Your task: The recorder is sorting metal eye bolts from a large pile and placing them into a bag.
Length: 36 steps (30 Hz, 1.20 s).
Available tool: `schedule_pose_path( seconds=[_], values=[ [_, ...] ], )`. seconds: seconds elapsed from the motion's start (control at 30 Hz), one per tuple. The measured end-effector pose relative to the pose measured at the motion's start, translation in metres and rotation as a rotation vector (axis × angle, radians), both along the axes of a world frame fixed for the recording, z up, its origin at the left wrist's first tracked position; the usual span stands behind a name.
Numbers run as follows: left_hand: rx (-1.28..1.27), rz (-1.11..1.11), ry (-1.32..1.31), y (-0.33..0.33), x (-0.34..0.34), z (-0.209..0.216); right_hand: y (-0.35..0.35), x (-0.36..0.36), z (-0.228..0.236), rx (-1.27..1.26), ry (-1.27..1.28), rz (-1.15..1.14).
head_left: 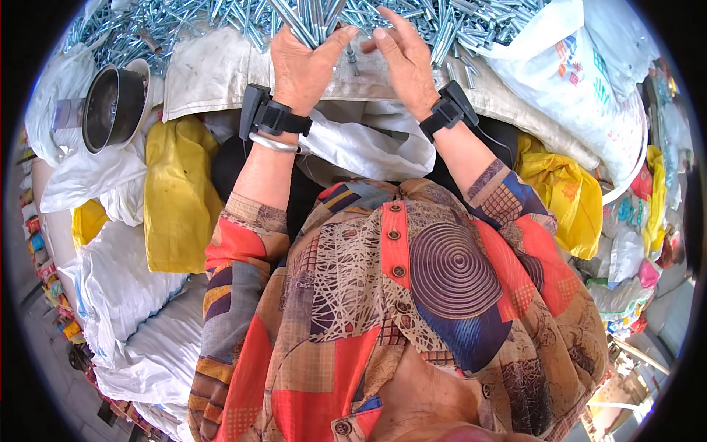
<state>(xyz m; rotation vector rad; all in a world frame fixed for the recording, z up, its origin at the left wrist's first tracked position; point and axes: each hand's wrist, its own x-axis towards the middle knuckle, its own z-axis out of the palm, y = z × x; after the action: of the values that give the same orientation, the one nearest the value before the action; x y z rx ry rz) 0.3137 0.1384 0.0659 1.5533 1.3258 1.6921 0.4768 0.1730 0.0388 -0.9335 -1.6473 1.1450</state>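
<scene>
My left hand (300, 72) is closed around a bundle of long, shiny metal rods (313, 20) that look like bolts, their upper ends pointing away from me. Beside it, on the right, my right hand (406, 65) has its fingers apart and holds nothing that I can see. A short metal bolt (352, 62) shows in the gap between the two hands, close to the left thumb. Both hands are over the near edge of a whitish cloth (213, 70), where a wide pile of similar silver-blue rods (479, 22) spreads along the far side.
On the left, a dark metal bowl (110, 109) stands tilted among clear plastic bags. A large white printed plastic bag (567, 81) lies at the right, over a white rim. Yellow bags (180, 195) and white woven sacks (132, 287) lie lower down.
</scene>
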Motion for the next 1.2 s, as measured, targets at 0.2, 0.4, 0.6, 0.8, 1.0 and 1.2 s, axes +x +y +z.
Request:
schedule_pose_path(
  seconds=[0.2,0.4,0.6,0.8,1.0,1.2],
  values=[
    [0.004,0.032,0.028,0.001,0.000,-0.001,0.007,-0.004,-0.007,-0.204,0.070,0.054],
    [-0.065,-0.036,-0.056,0.001,0.002,-0.004,0.011,-0.009,-0.020,0.088,-0.071,-0.022],
    [-0.010,0.049,0.035,0.006,0.004,-0.012,0.010,-0.010,-0.019,0.046,0.080,0.002],
    [-0.010,0.099,0.036,0.009,0.000,-0.013,0.010,-0.010,-0.026,0.411,-0.316,0.010],
    [-0.044,0.137,0.173,0.013,-0.005,-0.018,0.027,-0.003,-0.023,0.363,-0.338,0.182],
    [-0.147,0.142,0.118,0.013,-0.008,-0.022,0.031,-0.009,-0.019,0.439,-0.421,0.121]
  ],
)
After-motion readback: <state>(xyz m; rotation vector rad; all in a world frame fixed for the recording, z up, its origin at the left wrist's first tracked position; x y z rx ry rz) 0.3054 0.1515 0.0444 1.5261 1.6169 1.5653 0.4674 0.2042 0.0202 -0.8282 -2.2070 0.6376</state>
